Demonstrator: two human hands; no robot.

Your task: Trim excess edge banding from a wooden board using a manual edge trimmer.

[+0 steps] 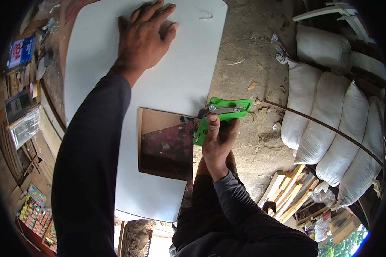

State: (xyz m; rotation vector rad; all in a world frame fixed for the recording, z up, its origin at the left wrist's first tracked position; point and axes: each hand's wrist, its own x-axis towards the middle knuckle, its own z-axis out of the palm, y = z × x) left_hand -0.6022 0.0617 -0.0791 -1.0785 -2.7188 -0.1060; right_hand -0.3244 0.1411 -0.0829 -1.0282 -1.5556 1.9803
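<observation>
A white panel [94, 51] with rounded corners lies in front of me, with a rectangular cut-out [167, 147] along its right side. Palm down on its far part, my left hand [143, 47] is open, fingers apart, holding nothing. My right hand [218, 141] grips a green edge trimmer [231, 106] with metal bars and a round screw head. The trimmer sits at the panel's right edge, beside the far corner of the cut-out. My thumb presses on its top; most of the other fingers are hidden underneath. A thin pale curled shaving [206, 17] rests near the panel's far right corner.
Filled white sacks [304, 103] stand on the dirt floor [244, 73] at the right, with a long thin rod [326, 125] across them. Nearer are wooden battens [289, 188]. Boards [47, 124] and hanging colourful packets [35, 218] are at the left.
</observation>
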